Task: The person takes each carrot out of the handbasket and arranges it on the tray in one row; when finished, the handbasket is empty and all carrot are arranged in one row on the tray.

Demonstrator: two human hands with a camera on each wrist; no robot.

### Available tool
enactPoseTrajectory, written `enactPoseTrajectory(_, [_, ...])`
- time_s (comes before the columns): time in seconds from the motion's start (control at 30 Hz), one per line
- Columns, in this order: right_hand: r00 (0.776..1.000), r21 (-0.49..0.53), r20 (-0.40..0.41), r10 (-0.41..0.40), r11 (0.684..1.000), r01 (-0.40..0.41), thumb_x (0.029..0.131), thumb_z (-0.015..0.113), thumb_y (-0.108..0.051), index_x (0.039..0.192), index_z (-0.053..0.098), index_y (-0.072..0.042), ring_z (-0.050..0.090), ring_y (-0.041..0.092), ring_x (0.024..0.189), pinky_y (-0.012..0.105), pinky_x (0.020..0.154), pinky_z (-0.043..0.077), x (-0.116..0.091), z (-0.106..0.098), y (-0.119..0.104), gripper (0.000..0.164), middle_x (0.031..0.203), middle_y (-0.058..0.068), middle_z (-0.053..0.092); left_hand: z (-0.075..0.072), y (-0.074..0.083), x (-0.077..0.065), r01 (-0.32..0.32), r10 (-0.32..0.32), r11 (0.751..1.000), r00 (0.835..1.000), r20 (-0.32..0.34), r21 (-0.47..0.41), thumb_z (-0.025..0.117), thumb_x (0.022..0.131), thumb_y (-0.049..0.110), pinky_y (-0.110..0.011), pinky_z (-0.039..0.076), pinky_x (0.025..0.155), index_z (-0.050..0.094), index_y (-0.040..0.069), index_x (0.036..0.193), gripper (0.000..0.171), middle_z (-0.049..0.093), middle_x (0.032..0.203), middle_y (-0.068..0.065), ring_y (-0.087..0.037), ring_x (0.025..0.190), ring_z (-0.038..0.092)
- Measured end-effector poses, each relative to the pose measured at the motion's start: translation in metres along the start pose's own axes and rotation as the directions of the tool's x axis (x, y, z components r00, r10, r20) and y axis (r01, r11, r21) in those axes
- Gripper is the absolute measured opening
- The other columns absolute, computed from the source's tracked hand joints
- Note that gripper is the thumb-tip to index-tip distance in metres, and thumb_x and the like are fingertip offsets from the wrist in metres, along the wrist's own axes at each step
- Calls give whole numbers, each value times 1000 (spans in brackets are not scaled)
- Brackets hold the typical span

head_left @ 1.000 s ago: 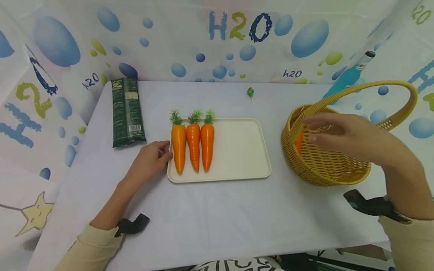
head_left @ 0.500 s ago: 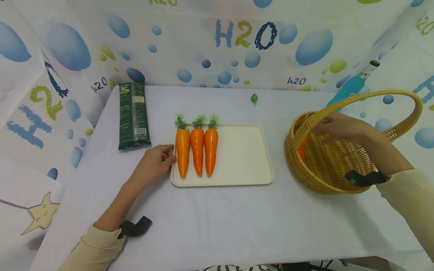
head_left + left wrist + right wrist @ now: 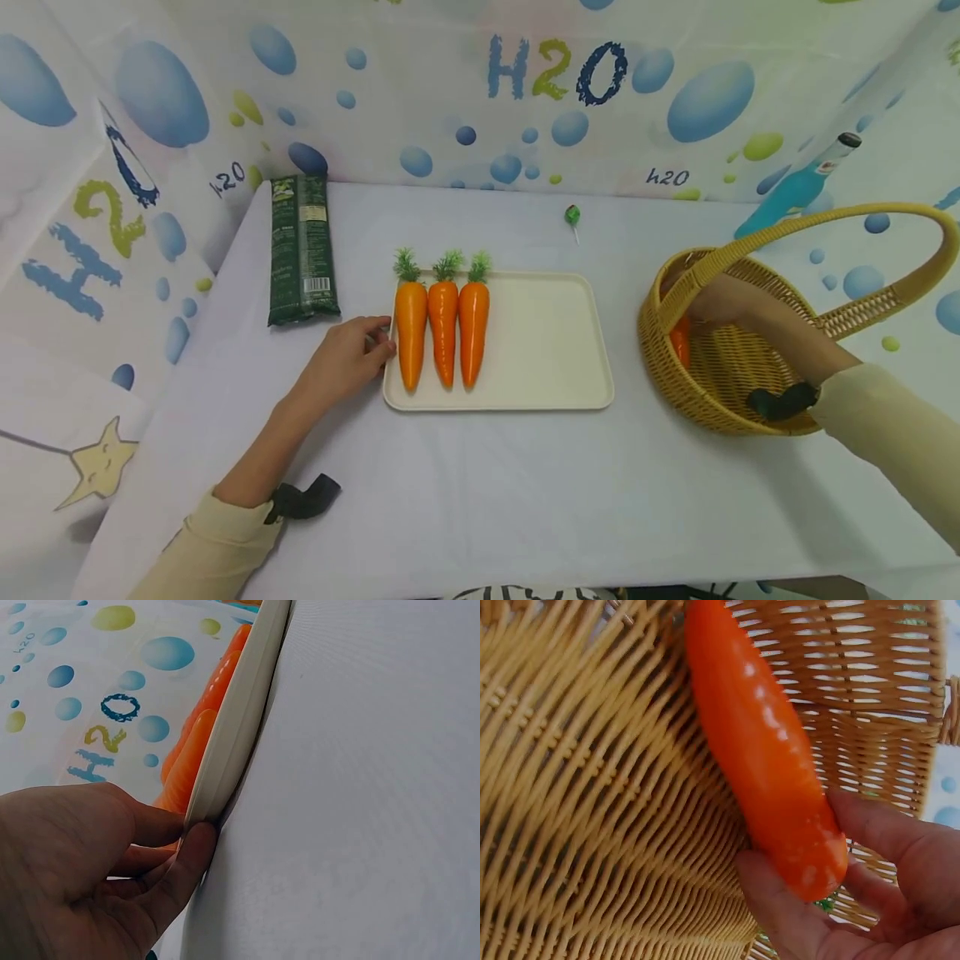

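Observation:
Three orange carrots (image 3: 442,333) with green tops lie side by side on the left half of a cream tray (image 3: 540,342). My left hand (image 3: 347,357) pinches the tray's left rim, thumb and fingers on either side of it in the left wrist view. Inside the wicker basket (image 3: 675,392), my right hand (image 3: 716,300) holds another carrot (image 3: 761,757) near its thick end. The right wrist view shows thumb and fingers on both sides of that carrot, which leans along the woven wall. From the head view, the basket handle and rim partly hide those fingers.
A dark green packet (image 3: 302,250) lies at the back left of the white table (image 3: 510,492). Near the back edge lies a green lollipop (image 3: 573,217). The basket's tall handle (image 3: 847,218) arches over the right side.
My right hand has lowered into the basket and taken hold of the carrot there. My left hand stays at the tray's rim. The head view has shifted slightly.

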State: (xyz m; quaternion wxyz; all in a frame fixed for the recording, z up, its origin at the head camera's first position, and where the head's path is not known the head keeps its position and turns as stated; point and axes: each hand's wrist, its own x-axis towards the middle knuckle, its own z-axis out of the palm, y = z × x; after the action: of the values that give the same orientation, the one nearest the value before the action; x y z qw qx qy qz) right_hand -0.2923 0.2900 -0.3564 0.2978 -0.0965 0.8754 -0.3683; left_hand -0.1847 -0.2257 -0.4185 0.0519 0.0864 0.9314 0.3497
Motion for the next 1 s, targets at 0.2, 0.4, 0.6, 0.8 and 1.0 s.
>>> enactPoseTrajectory(0.2, [996,32,-90,7,999,-4,96,66,-10,137,48,4,61,32,106,48,80,55,-17,-8,8,47,128,25,52,-2,3,3,-4,4,1000,1000,-1,17,63,96,14,-32,52,64,54,-9,134,46,64,101,-15,-20,75,60])
enactPoseTrajectory(0.4, [983,20,-171,69,998,-67,93,70,-33,148,35,-9,60,34,109,44,82,55,-61,-19,-2,69,144,26,37,-1,0,4,1,-1,1000,1000,5,24,62,97,15,-32,53,65,53,-9,135,46,64,102,-15,-21,78,61])
enactPoseTrajectory(0.6, [953,-149,-302,28,986,-77,95,65,-41,149,37,-14,62,36,103,37,74,57,-113,-22,-11,66,141,27,36,0,-2,4,1,-2,1000,1000,11,13,62,97,15,-32,54,64,53,-9,136,47,64,103,-16,-23,80,61])
enactPoseTrajectory(0.8, [917,-149,-396,-52,989,-8,95,68,-19,144,43,-14,63,0,89,29,66,57,-161,-4,-18,55,130,8,48,1,-3,3,6,-6,1000,1000,13,23,62,97,16,-32,53,65,53,-9,135,47,64,103,-15,-22,79,60])
enactPoseTrajectory(1.0, [900,-64,-273,-339,940,335,87,66,14,140,49,-8,64,9,96,33,66,58,-176,32,-49,61,129,5,52,0,-2,2,9,-9,1000,1000,9,3,61,97,16,-31,54,63,52,-9,136,47,63,101,-14,-23,80,60])
